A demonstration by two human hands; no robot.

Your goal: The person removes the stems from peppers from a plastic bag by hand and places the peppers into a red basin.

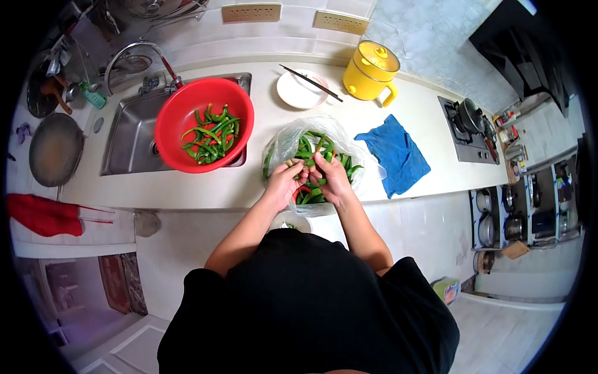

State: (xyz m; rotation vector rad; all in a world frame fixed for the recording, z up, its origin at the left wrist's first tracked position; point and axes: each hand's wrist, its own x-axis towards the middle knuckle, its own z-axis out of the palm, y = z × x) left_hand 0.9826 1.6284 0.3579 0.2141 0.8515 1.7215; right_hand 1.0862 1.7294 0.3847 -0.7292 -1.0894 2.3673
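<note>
Both my hands meet over a clear plastic bag of green and red peppers on the counter's front edge. My left hand has its fingers pinched round a green pepper. Against the other end of that pepper, my right hand is closed too, thumb and fingers together. More green peppers lie in the bag under and around my hands. To the left, a red basin holds green peppers and rests over the sink. Part of a bowl shows below the bag, near my body.
A white plate with dark chopsticks on it sits behind the bag. Beyond it stands a yellow pot. A blue cloth lies right of the bag, and a stove is farther right. The sink is at left.
</note>
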